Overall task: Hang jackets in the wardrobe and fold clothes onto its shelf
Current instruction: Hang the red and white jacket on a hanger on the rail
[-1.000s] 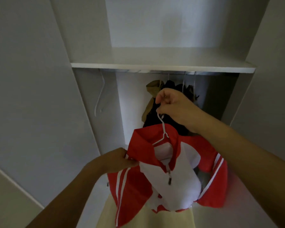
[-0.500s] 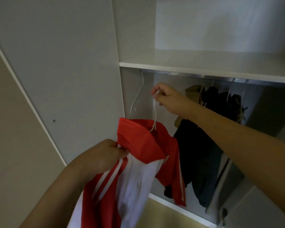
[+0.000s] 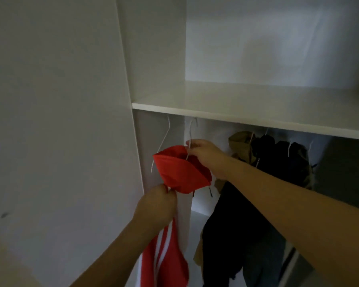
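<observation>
— White wardrobe (image 3: 158, 59) all round. What have you got?

— My right hand (image 3: 205, 154) pinches the hanger (image 3: 190, 139) neck, its hook up by the rail under the shelf (image 3: 247, 119). My left hand (image 3: 158, 206) grips the red jacket (image 3: 180, 170) lower down.

— Risk?

— If the hook misses the rail, which I can't see, the jacket drops. Pulling with my left could slide it off the hanger.

— What's inside?

— Dark jackets (image 3: 278, 162) hanging to the right, a bare hanger (image 3: 162, 146) left. Shelf holds nothing I can see.
</observation>
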Available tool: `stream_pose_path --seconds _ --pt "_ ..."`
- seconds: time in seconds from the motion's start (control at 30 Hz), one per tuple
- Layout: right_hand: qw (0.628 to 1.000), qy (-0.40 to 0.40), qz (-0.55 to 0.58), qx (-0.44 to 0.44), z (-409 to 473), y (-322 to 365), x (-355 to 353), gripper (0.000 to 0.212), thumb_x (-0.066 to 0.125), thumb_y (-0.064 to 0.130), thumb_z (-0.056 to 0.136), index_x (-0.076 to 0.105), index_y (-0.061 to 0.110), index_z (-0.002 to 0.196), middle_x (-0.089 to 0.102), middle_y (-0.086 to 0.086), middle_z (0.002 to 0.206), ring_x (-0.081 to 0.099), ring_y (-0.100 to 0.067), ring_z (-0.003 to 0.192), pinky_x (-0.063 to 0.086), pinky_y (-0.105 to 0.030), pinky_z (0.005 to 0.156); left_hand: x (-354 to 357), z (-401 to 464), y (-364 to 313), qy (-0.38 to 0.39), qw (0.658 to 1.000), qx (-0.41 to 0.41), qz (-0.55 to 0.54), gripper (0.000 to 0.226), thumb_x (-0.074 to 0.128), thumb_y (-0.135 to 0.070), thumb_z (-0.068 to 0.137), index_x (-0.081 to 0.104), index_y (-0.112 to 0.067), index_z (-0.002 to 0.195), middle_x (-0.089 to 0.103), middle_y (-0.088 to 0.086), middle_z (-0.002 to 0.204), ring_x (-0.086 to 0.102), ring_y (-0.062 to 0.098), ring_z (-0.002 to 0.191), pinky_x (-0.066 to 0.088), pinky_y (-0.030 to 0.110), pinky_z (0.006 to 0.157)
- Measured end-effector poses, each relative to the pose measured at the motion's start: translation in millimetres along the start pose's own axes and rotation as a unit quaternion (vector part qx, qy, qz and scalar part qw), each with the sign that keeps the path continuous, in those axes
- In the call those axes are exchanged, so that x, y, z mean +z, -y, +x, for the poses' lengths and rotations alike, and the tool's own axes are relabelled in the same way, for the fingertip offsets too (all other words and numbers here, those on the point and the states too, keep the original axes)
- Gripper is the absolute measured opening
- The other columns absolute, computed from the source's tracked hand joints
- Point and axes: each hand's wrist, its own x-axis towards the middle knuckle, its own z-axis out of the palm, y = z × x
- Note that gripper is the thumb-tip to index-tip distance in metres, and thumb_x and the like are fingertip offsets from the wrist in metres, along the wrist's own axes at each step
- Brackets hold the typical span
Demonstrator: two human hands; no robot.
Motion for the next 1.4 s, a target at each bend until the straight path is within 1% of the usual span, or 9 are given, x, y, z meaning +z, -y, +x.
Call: stream_pose_path --seconds 0.17,0.33,0.53,0.63,0.77,0.9,1.0,1.3,1.4 --pt "0.999 -0.038 -0.005 0.013 68 -27 -20 0.034 0.05 0.01 0.098 0.056 0.008 0.131 0.057 -0.012 0.131 0.06 -0.019 0.102 0.051 -0.022 0.079 61 80 16 0.026 0.999 0.03 -0.008 0.028 0.04 -0.01 0.098 0.057 -0.002 0.078 0.06 0.011 0.075 0.06 0.026 0.073 0.048 0.035 0.069" --pt "0.996 -0.084 -0.033 0.022 123 -65 -36 0.054 0.047 0.0 0.096 0.036 0.013 0.147 0.047 -0.011 0.142 0.051 -0.025 0.122 0.044 -0.033 0.103 121 148 18 0.038 0.996 0.072 -0.043 0.036 0.039 -0.006 0.097 0.036 -0.013 0.062 0.042 0.001 0.06 0.039 0.011 0.055 0.033 0.025 0.054" --pt "0.978 -0.203 0.05 0.023 161 -85 -88 0.054 0.043 -0.005 0.094 0.043 0.018 0.143 0.057 -0.005 0.119 0.056 -0.008 0.083 0.052 -0.019 0.059 174 204 -20 0.037 0.987 0.14 -0.074 0.035 0.042 -0.006 0.096 0.039 -0.018 0.063 0.046 -0.005 0.062 0.042 0.005 0.054 0.029 0.017 0.048" --pt "0.973 -0.228 0.029 0.023 171 -87 -114 0.043 0.041 -0.007 0.093 0.054 0.014 0.127 0.061 -0.01 0.106 0.062 -0.026 0.088 0.055 -0.039 0.078 192 224 -43 0.056 0.982 0.159 -0.089 0.036 0.042 -0.004 0.094 0.037 -0.019 0.062 0.045 -0.005 0.063 0.041 0.005 0.055 0.028 0.016 0.048" --pt "0.972 -0.218 0.029 0.082 183 -92 -133 0.023 0.04 -0.002 0.095 0.058 0.005 0.083 0.052 -0.013 0.075 0.048 -0.021 0.062 0.041 -0.03 0.056 211 254 -61 0.069 0.981 0.15 -0.105 0.035 0.043 -0.003 0.094 0.04 -0.018 0.063 0.047 -0.005 0.064 0.043 0.007 0.056 0.033 0.019 0.052" --pt "0.954 -0.257 0.132 0.082 191 -116 -133 0.027 0.045 0.003 0.096 0.06 -0.013 0.112 0.06 -0.018 0.095 0.055 -0.027 0.086 0.048 -0.039 0.079 236 271 -49 0.143 0.983 0.106 -0.048 0.026 0.042 -0.01 0.098 0.049 -0.013 0.073 0.052 -0.003 0.072 0.052 0.015 0.07 0.041 0.025 0.064" --pt "0.959 -0.258 0.111 0.044 177 -125 -129 0.025 0.039 -0.005 0.093 0.062 -0.012 0.096 0.062 -0.019 0.089 0.058 -0.029 0.085 0.05 -0.047 0.088 242 268 -49 0.219 0.973 0.077 0.023 0.032 0.041 -0.014 0.1 0.046 -0.016 0.069 0.051 -0.002 0.07 0.048 0.01 0.061 0.039 0.02 0.055" --pt "0.969 -0.236 -0.071 0.034 66 -115 -148 0.022 0.052 0.01 0.093 0.063 0.002 0.111 0.066 -0.007 0.098 0.06 -0.006 0.077 0.041 0.0 0.057 188 223 -105 0.17 0.948 0.155 0.22 0.042 0.042 -0.03 0.098 0.048 -0.004 0.13 0.053 0.017 0.127 0.053 0.032 0.114 0.043 0.043 0.101" --pt "0.952 -0.271 -0.131 0.063 7 -116 -154 0.027 0.048 0.009 0.095 0.055 0.004 0.12 0.06 -0.008 0.094 0.049 -0.004 0.068 0.038 -0.004 0.049 173 186 -109 0.127 0.925 0.254 0.251 0.041 0.041 -0.029 0.1 0.044 -0.005 0.133 0.05 0.016 0.132 0.052 0.032 0.115 0.042 0.039 0.097"
